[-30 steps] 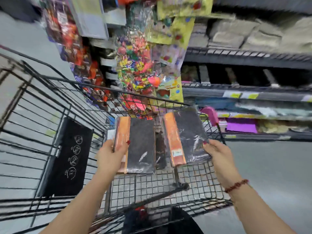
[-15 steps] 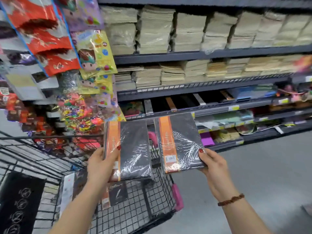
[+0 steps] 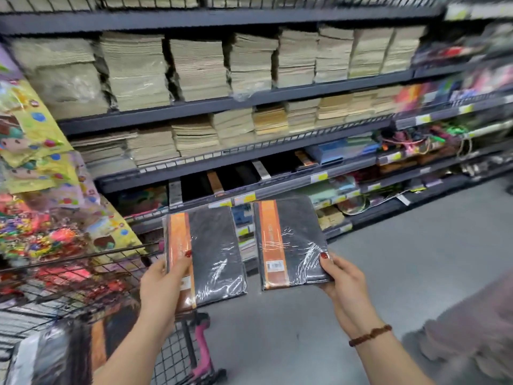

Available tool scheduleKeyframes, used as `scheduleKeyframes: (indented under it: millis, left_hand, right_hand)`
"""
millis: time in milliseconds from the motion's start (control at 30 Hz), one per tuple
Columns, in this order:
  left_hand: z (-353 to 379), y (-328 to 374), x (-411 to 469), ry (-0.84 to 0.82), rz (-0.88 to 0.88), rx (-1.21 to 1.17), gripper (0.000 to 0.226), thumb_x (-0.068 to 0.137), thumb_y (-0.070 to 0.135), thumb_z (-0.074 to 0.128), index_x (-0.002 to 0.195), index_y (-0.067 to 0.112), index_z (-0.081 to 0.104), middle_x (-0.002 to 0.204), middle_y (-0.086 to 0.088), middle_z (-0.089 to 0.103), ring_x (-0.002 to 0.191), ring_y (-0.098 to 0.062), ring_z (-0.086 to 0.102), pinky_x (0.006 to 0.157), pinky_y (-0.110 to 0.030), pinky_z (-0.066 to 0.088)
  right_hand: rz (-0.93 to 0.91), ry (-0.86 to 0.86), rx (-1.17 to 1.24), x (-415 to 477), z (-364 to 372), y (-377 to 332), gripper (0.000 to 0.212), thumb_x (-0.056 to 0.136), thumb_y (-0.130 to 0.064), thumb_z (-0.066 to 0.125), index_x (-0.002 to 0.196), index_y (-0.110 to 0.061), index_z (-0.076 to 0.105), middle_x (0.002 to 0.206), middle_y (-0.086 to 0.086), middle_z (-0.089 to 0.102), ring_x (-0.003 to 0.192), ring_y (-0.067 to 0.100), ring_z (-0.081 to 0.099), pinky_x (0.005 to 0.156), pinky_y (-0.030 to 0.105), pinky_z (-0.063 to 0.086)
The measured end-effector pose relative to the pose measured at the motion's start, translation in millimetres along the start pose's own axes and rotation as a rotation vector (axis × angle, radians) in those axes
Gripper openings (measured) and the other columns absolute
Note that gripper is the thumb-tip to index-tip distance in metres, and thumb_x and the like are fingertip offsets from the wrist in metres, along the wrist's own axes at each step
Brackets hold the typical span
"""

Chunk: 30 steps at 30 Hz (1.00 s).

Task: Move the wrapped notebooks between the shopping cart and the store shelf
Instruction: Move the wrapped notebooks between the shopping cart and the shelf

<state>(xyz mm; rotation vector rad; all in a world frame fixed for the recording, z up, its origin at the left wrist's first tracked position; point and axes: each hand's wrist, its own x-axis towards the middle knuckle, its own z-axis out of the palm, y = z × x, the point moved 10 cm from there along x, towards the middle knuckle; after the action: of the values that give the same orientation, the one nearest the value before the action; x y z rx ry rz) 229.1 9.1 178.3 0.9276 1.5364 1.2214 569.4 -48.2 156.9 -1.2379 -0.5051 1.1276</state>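
Note:
I hold two plastic-wrapped black notebooks with orange bands, one in each hand. My left hand (image 3: 163, 284) grips the left notebook (image 3: 213, 254) by its orange side. My right hand (image 3: 342, 282) grips the right notebook (image 3: 294, 240) at its lower right corner. Both are raised in front of the dark store shelf (image 3: 249, 187), where similar black and orange notebooks (image 3: 215, 180) lie in a row. The wire shopping cart (image 3: 69, 273) is at the lower left, with more wrapped notebooks (image 3: 63, 354) inside it.
Stacks of beige paper goods (image 3: 194, 68) fill the upper shelves. Colourful toy packs (image 3: 41, 190) hang at the left, above the cart. Grey floor (image 3: 402, 259) spreads to the right. A blurred pinkish shape (image 3: 472, 329) sits at the lower right.
Both notebooks have been lifted out of the cart and carried up and right, towards the shelf. My view has swung from the cart to the shelf.

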Motion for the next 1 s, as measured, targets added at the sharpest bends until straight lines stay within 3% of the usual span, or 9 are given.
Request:
scheduleKeyframes:
  millis: [100, 200, 333, 667, 867, 1000]
  left_hand:
    - [20.3, 4.8, 16.2, 0.005, 0.03, 0.027, 0.004, 0.088, 0.017, 0.064, 0.089, 0.013, 0.066, 0.075, -0.005, 0.068, 0.06, -0.018, 0.062, 0.047, -0.022, 0.05]
    - [41.3, 3.3, 39.5, -0.005, 0.006, 0.014, 0.003, 0.087, 0.017, 0.065, 0.086, 0.014, 0.065, 0.079, -0.008, 0.07, 0.067, -0.023, 0.066, 0.063, -0.033, 0.055]
    - [64.4, -0.6, 82.9, 0.005, -0.004, -0.026, 0.01, 0.087, 0.016, 0.065, 0.093, 0.008, 0.066, 0.08, -0.005, 0.069, 0.064, -0.017, 0.064, 0.059, -0.03, 0.05]
    - [108.8, 1.3, 167.1, 0.019, -0.043, 0.019, 0.012, 0.084, 0.023, 0.069, 0.091, 0.013, 0.069, 0.09, -0.008, 0.073, 0.087, -0.03, 0.069, 0.087, -0.05, 0.053]
    - [122.5, -10.3, 196.7, 0.066, -0.091, 0.038, 0.013, 0.083, 0.023, 0.069, 0.09, 0.012, 0.068, 0.09, -0.013, 0.073, 0.087, -0.034, 0.068, 0.086, -0.054, 0.052]
    - [130.4, -16.9, 210.1, 0.154, -0.114, 0.008, 0.013, 0.085, 0.015, 0.067, 0.092, 0.004, 0.066, 0.086, -0.013, 0.07, 0.08, -0.029, 0.064, 0.074, -0.041, 0.049]
  right_hand:
    - [0.012, 0.039, 0.022, 19.6, -10.7, -2.7, 0.011, 0.09, -0.001, 0.053, 0.089, 0.001, 0.064, 0.067, 0.001, 0.071, 0.061, 0.011, 0.066, 0.056, 0.026, 0.056]
    - [0.013, 0.054, 0.038, 46.2, -12.6, -8.8, 0.011, 0.089, 0.0, 0.053, 0.083, 0.0, 0.063, 0.063, 0.001, 0.07, 0.058, 0.01, 0.066, 0.055, 0.026, 0.056]
    - [-0.006, 0.036, 0.008, 88.8, -3.0, -18.5, 0.014, 0.09, -0.002, 0.053, 0.081, -0.002, 0.064, 0.066, 0.001, 0.07, 0.062, 0.012, 0.065, 0.062, 0.029, 0.054]
    - [0.049, 0.039, -0.05, 189.5, 24.0, -25.4, 0.013, 0.09, -0.004, 0.055, 0.092, 0.002, 0.067, 0.085, 0.012, 0.073, 0.075, 0.02, 0.068, 0.071, 0.037, 0.053]
    - [0.092, -0.026, -0.099, 240.5, 36.6, -19.6, 0.015, 0.09, -0.003, 0.054, 0.082, -0.001, 0.066, 0.073, 0.006, 0.073, 0.067, 0.016, 0.068, 0.063, 0.031, 0.054]
    - [0.169, -0.098, -0.147, 282.3, 47.6, -6.1, 0.014, 0.09, -0.005, 0.054, 0.091, 0.003, 0.066, 0.085, 0.012, 0.073, 0.078, 0.021, 0.068, 0.067, 0.033, 0.054]
